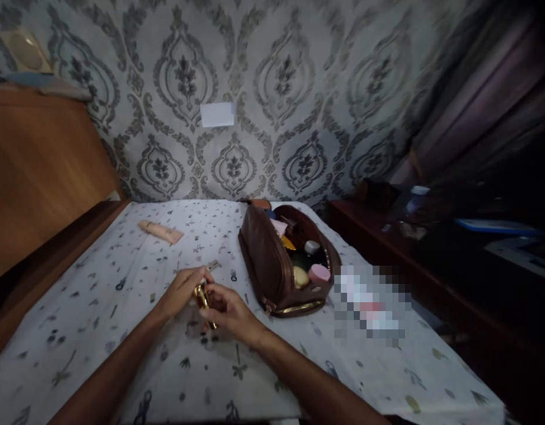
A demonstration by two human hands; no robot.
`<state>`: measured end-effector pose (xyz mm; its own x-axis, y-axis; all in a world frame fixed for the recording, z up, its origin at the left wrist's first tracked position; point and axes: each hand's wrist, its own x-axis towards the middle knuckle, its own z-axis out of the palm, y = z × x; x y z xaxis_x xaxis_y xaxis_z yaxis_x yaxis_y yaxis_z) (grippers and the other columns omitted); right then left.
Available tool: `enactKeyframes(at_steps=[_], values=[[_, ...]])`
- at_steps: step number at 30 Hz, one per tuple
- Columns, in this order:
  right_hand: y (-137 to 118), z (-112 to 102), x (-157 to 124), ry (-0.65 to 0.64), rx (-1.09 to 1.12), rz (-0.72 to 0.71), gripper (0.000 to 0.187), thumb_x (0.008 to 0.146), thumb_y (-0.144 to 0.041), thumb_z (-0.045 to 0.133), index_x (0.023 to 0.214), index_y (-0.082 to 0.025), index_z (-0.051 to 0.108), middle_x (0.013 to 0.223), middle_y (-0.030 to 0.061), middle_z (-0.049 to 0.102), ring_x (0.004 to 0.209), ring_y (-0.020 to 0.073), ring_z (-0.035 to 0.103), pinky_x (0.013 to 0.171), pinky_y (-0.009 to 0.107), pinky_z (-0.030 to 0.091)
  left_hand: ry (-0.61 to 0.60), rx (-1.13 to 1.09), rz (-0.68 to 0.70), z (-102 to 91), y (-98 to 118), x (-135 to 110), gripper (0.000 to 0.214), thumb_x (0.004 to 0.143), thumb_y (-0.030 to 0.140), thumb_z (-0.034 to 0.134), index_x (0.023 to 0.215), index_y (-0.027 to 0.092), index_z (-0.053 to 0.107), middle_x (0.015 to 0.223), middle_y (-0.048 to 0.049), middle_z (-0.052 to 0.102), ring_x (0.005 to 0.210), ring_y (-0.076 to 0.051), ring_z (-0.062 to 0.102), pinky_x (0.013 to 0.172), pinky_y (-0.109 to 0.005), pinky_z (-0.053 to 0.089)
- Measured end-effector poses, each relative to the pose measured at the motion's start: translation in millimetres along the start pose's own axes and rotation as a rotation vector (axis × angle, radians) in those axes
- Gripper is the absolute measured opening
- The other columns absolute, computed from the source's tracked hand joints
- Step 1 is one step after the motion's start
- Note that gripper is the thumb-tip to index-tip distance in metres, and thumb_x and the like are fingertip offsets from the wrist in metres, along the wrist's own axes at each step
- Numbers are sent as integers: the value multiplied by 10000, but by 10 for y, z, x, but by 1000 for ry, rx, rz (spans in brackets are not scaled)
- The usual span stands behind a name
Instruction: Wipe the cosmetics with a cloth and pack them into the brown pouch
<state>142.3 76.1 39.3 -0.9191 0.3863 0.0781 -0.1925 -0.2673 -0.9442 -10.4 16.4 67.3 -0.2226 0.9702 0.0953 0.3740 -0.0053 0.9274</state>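
Both of my hands are together over the patterned sheet, left of the brown bag. A small shiny gold tube-like item (204, 297) is between them; its exact kind I cannot make out. My right hand (231, 311) has its thumb and fingers closed around the gold item. My left hand (183, 288) is bent over its upper end, fingers closed against it. Just beyond the left fingertips shows a small pale slim piece (214, 265); whether it lies on the sheet or touches the fingers I cannot tell. The brown cosmetic bag (266, 260) stands unzipped, holding several jars and tubes.
A peach squeeze tube (160, 231) lies on the white printed sheet (99, 330) at the far left. A blurred-out packet (370, 306) is right of the bag. A wooden headboard (42, 177) stands left, a dark red ledge (365, 236) right, and a patterned wall (281, 77) behind.
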Motion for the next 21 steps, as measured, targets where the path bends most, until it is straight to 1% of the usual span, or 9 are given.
enactKeyframes(at_steps=[3,5,6,8,10,12,14,16,21], values=[[-23,23,18,35,35,22,495,684,-515,825,995,-218,579,786,-59,596,572,92,607,542,214,470,107,-105,-34,11,-45,-9,507,953,565,385,886,170,696,838,-36,697,804,-194,644,787,-300,499],[-16,18,31,97,73,51,540,653,-529,843,987,-223,551,778,-58,633,543,103,635,493,193,424,165,-87,-24,33,-47,-29,533,964,575,351,989,183,712,940,-47,708,891,-206,650,865,-318,494],[-10,10,34,133,93,59,544,651,-537,843,973,-221,539,767,-53,650,537,108,643,477,185,403,171,-63,-4,44,-40,-41,541,971,575,337,1042,189,709,979,-50,709,930,-212,649,900,-326,489],[0,-8,36,196,133,66,523,674,-542,829,949,-212,529,750,-40,672,540,112,651,465,176,381,147,-6,45,65,-19,-70,531,979,566,341,1158,197,678,1016,-53,706,968,-217,646,936,-340,487],[-1,-19,30,236,178,57,510,702,-531,815,982,-215,529,732,-35,678,550,118,652,463,178,384,103,59,98,93,-6,-97,501,983,535,376,1261,198,624,1069,-64,700,1009,-224,643,952,-349,491],[-7,-19,24,264,231,30,572,703,-501,825,1107,-242,513,730,-45,673,586,136,660,488,199,435,63,119,161,130,-16,-114,487,994,489,388,1346,203,565,1194,-89,670,1116,-237,617,1005,-369,473],[-6,-15,24,290,283,-3,688,690,-473,843,1233,-278,469,750,-53,670,642,153,667,546,237,500,36,180,241,168,-51,-121,483,1000,452,387,1391,209,534,1321,-113,609,1233,-253,558,1074,-399,427],[9,-17,33,320,319,-31,710,693,-463,843,1268,-295,461,784,-50,670,690,161,668,607,271,536,33,236,288,190,-93,-123,483,998,436,403,1414,219,518,1341,-125,590,1249,-264,543,1085,-427,419],[56,-62,64,389,362,-81,541,704,-487,825,1102,-271,528,863,-30,675,736,157,664,672,287,533,115,259,316,148,-109,-146,448,1017,370,349,1393,209,534,1269,-120,628,1177,-237,584,1035,-402,462]])
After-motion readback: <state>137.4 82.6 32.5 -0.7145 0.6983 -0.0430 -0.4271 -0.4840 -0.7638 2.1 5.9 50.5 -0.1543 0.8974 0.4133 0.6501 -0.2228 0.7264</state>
